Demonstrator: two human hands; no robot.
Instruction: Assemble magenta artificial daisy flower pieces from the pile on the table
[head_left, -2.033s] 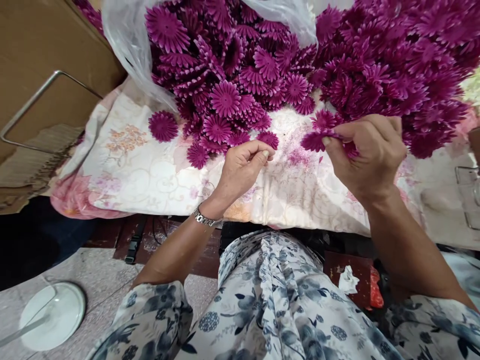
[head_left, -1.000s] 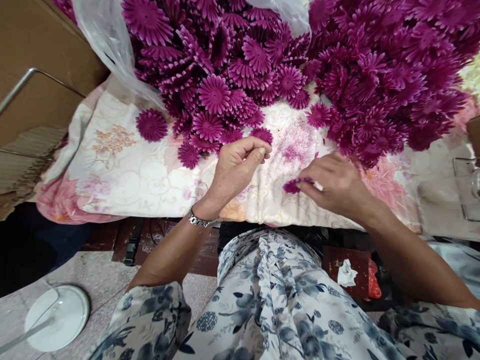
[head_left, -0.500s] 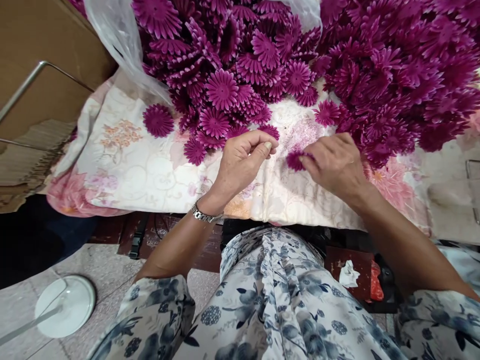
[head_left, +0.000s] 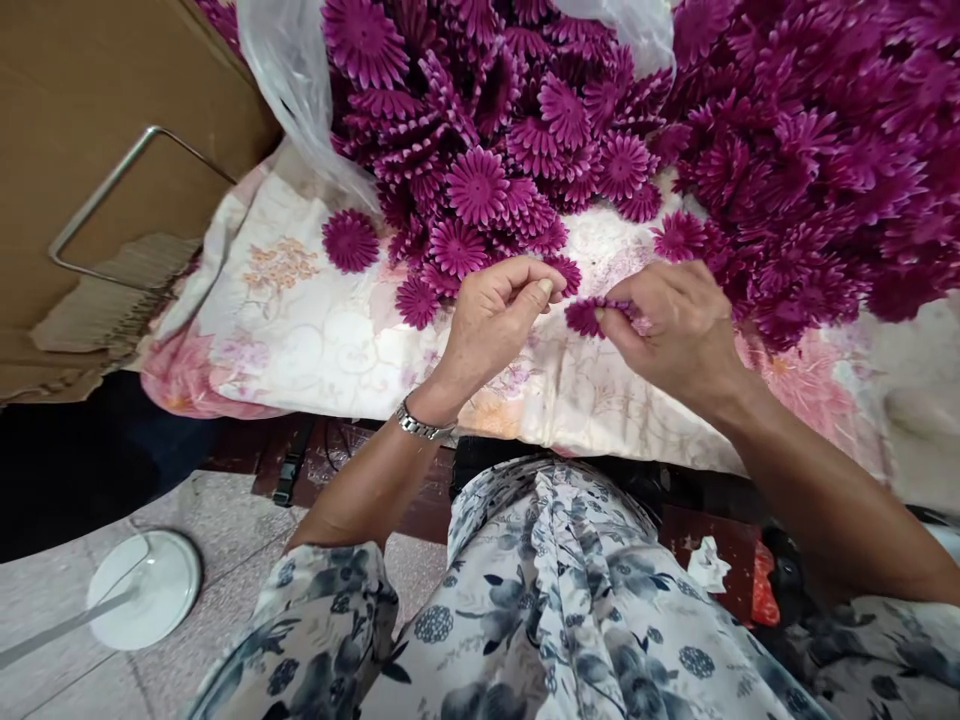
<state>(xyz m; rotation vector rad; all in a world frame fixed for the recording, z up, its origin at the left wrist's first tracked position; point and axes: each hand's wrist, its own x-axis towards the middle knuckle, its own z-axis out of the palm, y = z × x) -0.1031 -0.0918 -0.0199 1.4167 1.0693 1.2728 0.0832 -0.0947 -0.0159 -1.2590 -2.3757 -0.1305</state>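
Right hand (head_left: 679,325) curled over the cloth (head_left: 315,330), fingers pinched shut on a small purple flower (head_left: 589,315), held just above the fabric. Left hand (head_left: 495,315) loosely fisted, thumb pressed to the forefinger tip right beside that flower; could not tell whether anything sat in the pinch. Hands close together, nearly touching at the fingertips. Watch (head_left: 416,425) worn on the left wrist.

Behind the hands, heaped a big pile (head_left: 787,140) of like purple flowers, spilling from a clear bag (head_left: 300,90) at upper left and spreading across the far side of the cloth. Lay apart from the heap one loose flower (head_left: 350,241), on bare cloth to the left, with a few more strewn just beyond the left knuckles. Nothing between the hands and the pile's near edge.

Stood at far left a cardboard box (head_left: 90,90) with a bent metal rod (head_left: 127,190) across it. Down on the floor, lower left, a white round base (head_left: 146,590). Filled the lower frame a floral-print garment (head_left: 555,610), and beside it, under the right forearm, a dark red thing (head_left: 739,560) with a crumpled white scrap on top.
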